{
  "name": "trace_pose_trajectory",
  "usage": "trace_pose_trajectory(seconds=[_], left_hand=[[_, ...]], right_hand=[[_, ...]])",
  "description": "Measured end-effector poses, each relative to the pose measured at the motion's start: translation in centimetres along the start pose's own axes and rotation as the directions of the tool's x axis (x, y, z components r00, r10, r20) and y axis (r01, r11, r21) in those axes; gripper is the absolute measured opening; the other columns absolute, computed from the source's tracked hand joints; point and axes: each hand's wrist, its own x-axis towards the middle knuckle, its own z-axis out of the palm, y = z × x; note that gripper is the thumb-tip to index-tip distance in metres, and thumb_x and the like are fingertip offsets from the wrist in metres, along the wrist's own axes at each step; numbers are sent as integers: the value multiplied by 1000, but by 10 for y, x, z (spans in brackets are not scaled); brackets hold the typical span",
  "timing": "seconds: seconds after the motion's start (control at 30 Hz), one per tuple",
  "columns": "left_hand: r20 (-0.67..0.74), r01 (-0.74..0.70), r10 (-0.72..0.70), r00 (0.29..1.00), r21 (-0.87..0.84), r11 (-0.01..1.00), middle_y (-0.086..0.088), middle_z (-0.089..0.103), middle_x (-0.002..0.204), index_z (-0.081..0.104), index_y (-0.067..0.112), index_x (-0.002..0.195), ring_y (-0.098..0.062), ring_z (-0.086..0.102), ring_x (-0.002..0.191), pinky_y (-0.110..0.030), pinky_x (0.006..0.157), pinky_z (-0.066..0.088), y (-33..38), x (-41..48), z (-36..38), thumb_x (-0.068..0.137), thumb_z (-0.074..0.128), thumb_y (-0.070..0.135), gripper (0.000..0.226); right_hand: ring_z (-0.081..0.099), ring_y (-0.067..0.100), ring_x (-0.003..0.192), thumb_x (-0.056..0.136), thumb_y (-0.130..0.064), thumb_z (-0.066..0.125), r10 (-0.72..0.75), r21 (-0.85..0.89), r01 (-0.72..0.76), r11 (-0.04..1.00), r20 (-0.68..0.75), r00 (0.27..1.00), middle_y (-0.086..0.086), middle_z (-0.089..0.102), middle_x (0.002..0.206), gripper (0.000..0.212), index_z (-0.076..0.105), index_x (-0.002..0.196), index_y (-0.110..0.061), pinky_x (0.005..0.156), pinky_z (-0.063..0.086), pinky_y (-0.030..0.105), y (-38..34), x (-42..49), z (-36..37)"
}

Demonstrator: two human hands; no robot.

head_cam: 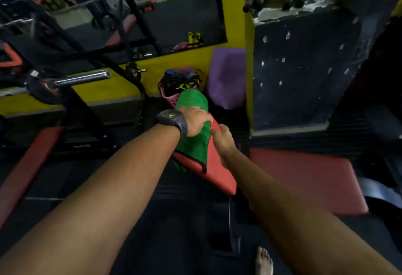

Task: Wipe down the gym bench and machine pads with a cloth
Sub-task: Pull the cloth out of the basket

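A green cloth (pixel 192 122) lies draped over a narrow red pad (pixel 215 172) that slopes up and away from me in the middle of the view. My left hand (pixel 196 122), with a black watch on its wrist, grips the cloth on the pad. My right hand (pixel 221 140) sits at the cloth's right edge on the pad; its fingertips are hidden, so whether they pinch the cloth is unclear. A wider red bench seat (pixel 304 179) lies to the right, and another red pad (pixel 24 172) runs along the left.
A tall black box (pixel 304 68) with grey push-up handles stands at the back right. A purple mat (pixel 226 79) and a pink basket (pixel 174 85) lean at the yellow wall. A barbell sleeve (pixel 87 77) and rack frame fill the left. My bare foot (pixel 263 261) stands on the dark floor.
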Motion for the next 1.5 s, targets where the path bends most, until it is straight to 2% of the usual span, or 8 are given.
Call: trace_pose_trajectory(seconds=[0.3, 0.43, 0.63, 0.8, 1.03, 1.17, 1.37, 1.5], left_hand=[[214, -221, 171, 962, 236, 946, 3, 18, 169, 32, 37, 157, -24, 13, 156, -47, 122, 22, -41, 91, 3, 106, 47, 21, 55], [379, -336, 203, 903, 328, 883, 3, 9, 171, 20, 40, 160, -25, 9, 157, -45, 123, 16, -48, 112, -2, 101, 46, 18, 69], [494, -452, 260, 830, 320, 833, -1, 54, 147, 49, 34, 148, -26, 46, 135, -39, 111, 34, -36, 122, -5, 98, 50, 29, 50], [125, -435, 420, 899, 363, 824, 5, 59, 99, 53, 34, 83, -24, 49, 114, -38, 85, 31, -65, 124, -21, 78, 64, 49, 19], [-69, -378, 398, 915, 200, 904, 10, 45, 73, 48, 29, 92, -26, 55, 84, -34, 71, 43, -101, 73, -71, 82, 69, 28, 23], [-108, -230, 254, 961, 196, 953, 5, 62, 92, 64, 29, 101, -24, 60, 92, -33, 74, 45, -133, 25, -93, 89, 64, 35, 13], [-317, -42, -70, 946, -335, 941, 0, 54, 68, 58, 16, 69, -22, 53, 68, -29, 53, 35, -177, -52, -108, 85, 72, 24, 23], [-342, 24, -212, 916, -480, 877, 4, 56, 82, 54, 23, 84, -18, 55, 77, -31, 62, 41, -186, -109, -109, 79, 84, 21, 30]], right_hand=[[43, 31, 138, 102, -29, 56, 165, 51, -160, 986, -115, 980, 15, 43, 152, 63, 31, 154, -4, 100, 36, 30, 21, 53, 30], [67, 29, 107, 83, -55, 63, 195, 54, -190, 980, -141, 971, 11, 69, 120, 62, 64, 123, -8, 95, 55, 45, 42, 58, 58], [63, 24, 101, 96, -22, 66, -28, -47, 8, 999, -431, 902, 2, 64, 102, 15, 54, 104, -17, 89, 52, 43, 31, 55, 58], [55, 18, 86, 92, -36, 71, -163, -276, 2, 961, -560, 812, -7, 59, 92, 25, 49, 93, -23, 72, 37, 32, 3, 41, 40], [61, 28, 82, 88, -52, 70, -223, -391, -11, 920, -546, 807, 5, 65, 84, 42, 52, 70, -19, 67, 39, 32, -55, 32, 32], [63, 26, 76, 89, -40, 70, -391, -418, 209, 884, -418, 820, 1, 62, 72, 39, 52, 61, -21, 62, 42, 35, -99, 20, 48], [65, 20, 73, 89, -31, 68, -543, -294, 464, 835, -308, 782, 0, 66, 71, 22, 66, 75, -13, 66, 52, 42, -165, -5, 74], [68, 25, 76, 87, -33, 67, -564, -353, 491, 797, -142, 814, 5, 69, 76, 25, 64, 76, -11, 68, 56, 45, -183, -23, 94]])
